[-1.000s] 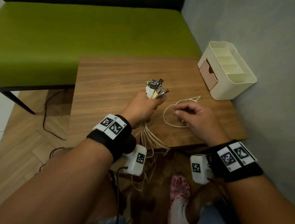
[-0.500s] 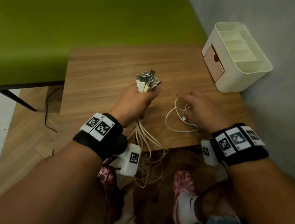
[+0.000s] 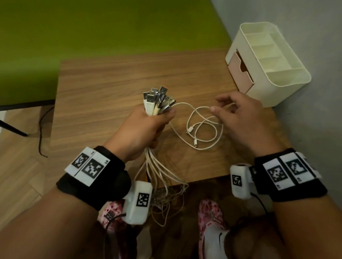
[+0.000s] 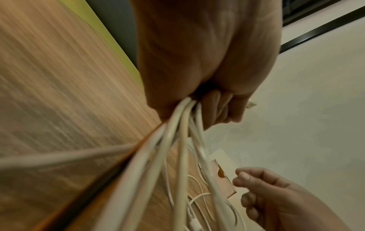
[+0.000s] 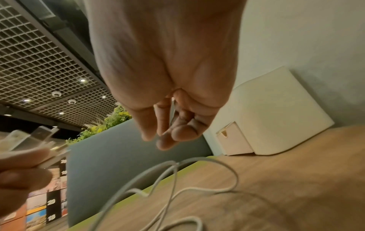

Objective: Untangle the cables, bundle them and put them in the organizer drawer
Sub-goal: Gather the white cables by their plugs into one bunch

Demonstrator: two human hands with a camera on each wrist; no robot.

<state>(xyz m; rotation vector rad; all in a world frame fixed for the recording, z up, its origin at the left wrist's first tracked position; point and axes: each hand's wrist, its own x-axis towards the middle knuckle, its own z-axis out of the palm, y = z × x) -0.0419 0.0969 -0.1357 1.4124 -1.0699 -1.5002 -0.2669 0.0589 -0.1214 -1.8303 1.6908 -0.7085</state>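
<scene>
Still gathering: left hand [image 3: 146, 126] fisted round the cables [image 3: 157, 101], plugs up, tails hanging off the table [image 3: 101, 91] near edge. Right hand [image 3: 243, 120] loosely open above the loose cable [image 3: 205, 129], gripping nothing. Next, probably: pinch it, add to bundle. Organizer drawer [image 3: 240, 72] far right, closed.

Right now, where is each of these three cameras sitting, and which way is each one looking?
Head: worn on the head, looking down at the wooden table; shows both forearms, the left hand gripping the cable bundle, and the right hand.
Left wrist: looks along the left hand at the cable bundle.
Right wrist: looks along the right hand over the loose cable.
All views share the organizer, whose drawer is seen closed.
</scene>
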